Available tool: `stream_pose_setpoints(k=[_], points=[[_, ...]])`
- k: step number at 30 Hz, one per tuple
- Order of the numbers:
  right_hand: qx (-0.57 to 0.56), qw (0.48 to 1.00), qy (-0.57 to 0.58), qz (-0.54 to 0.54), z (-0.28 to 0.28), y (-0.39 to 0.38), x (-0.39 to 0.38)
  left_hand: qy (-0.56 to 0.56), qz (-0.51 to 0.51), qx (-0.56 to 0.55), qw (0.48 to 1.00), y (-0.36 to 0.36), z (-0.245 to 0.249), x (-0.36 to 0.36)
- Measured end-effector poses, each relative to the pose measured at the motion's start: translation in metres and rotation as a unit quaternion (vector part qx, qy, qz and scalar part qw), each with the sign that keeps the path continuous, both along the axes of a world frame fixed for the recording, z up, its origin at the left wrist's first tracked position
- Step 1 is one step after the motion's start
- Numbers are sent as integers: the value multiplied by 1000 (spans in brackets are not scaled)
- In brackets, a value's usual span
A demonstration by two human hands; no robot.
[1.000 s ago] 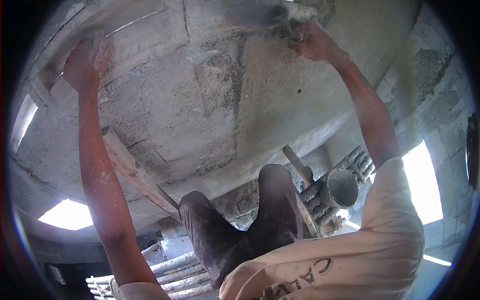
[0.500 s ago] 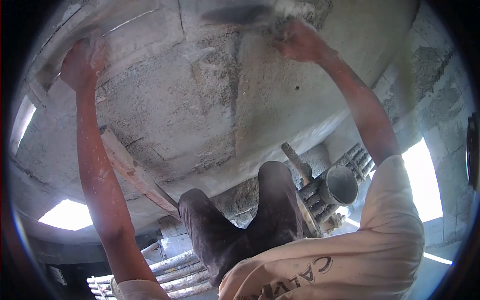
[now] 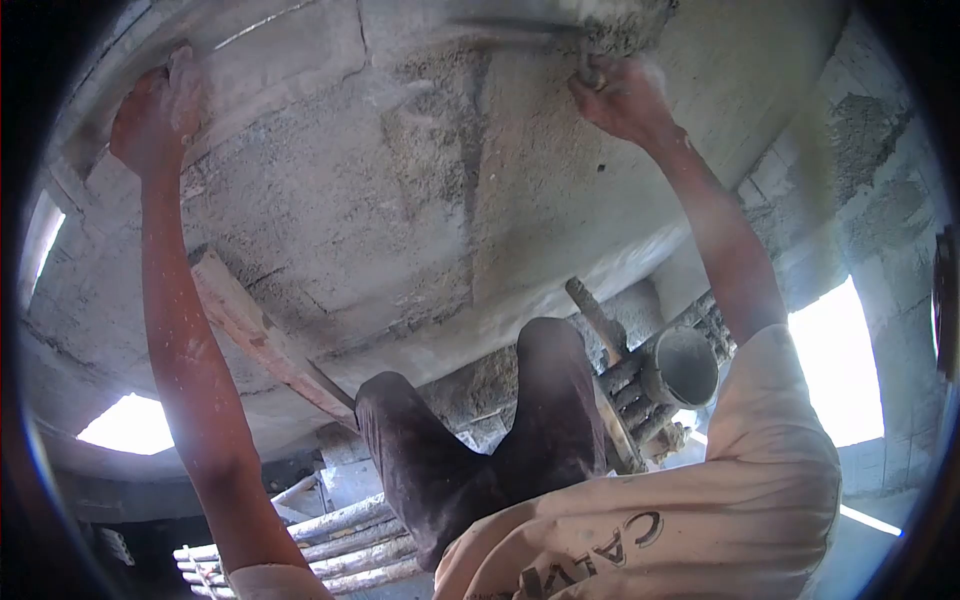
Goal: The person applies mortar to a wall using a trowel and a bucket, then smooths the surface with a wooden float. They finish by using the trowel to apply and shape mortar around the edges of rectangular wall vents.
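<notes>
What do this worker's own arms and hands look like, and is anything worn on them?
Both arms are bare below the short sleeves of a cream T-shirt printed with dark letters. The left hand and right hand wear no gloves, and no watch or band shows at either wrist. Pale dust seems to speckle the hands and forearms.

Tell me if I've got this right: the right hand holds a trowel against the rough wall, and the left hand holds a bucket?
Not quite. The right hand does hold the trowel against the rough wall, but the left hand holds no bucket: it presses on the wall. The head view shows the bucket sitting on wooden poles below.
</notes>
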State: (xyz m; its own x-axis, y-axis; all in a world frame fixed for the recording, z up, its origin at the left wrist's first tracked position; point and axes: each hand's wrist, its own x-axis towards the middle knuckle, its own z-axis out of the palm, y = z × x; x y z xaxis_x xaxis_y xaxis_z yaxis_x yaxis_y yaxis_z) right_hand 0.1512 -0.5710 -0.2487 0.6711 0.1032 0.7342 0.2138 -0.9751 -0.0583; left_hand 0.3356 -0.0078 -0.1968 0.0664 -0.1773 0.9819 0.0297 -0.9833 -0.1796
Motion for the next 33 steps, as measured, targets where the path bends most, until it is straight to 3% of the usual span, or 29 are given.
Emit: stream_pose_setpoints(k=[1,2,3,5,7,10,13,16,19,22,25,26,28,29,30,32,33], points=[[28,999,-12,35,-4,1,-9,21,20,-19,999,-5,1,-3],[-17,1000,-9,11,-15,-19,11,39,38,-42,998,-13,2,-3],[-59,998,0,-16,-39,-50,43,29,9,-28,999,-12,-3,4],[-50,998,30,-38,-34,-44,36,-5,-37,-5,999,10,-1,23],[46,995,82,-21,14,30,-32,-47,-44,41,997,16,-1,14],[-56,991,81,-94,-7,5,-1,-25,-60,33,997,3,-4,16],[-102,994,-39,-23,-2,5,-10,-39,-67,30,997,18,0,18],[-90,990,73,-81,-19,-23,18,26,-29,-8,999,3,0,12],[-34,996,67,-56,8,10,-17,69,64,-45,995,-11,6,-9],[-119,989,-23,-85,-29,-35,20,107,88,-73,988,-14,3,6],[-5,997,-13,-75,2,4,-24,62,12,-34,997,-12,6,-4],[8,997,-43,-68,-9,0,-32,39,-27,-4,999,-10,2,-12],[28,991,-118,-56,-36,-22,-40,66,-7,-36,997,-17,9,-19],[-13,987,-153,-56,-54,-19,-54,82,1,-49,995,-22,9,-20],[-56,979,-186,-55,-76,-11,-74,41,-55,-18,997,-15,4,-13],[-14,980,-119,-157,-144,-2,-107,-42,-165,46,984,10,-3,8],[419,883,11,-211,-174,9,-119,-23,-140,53,989,10,-2,5]])
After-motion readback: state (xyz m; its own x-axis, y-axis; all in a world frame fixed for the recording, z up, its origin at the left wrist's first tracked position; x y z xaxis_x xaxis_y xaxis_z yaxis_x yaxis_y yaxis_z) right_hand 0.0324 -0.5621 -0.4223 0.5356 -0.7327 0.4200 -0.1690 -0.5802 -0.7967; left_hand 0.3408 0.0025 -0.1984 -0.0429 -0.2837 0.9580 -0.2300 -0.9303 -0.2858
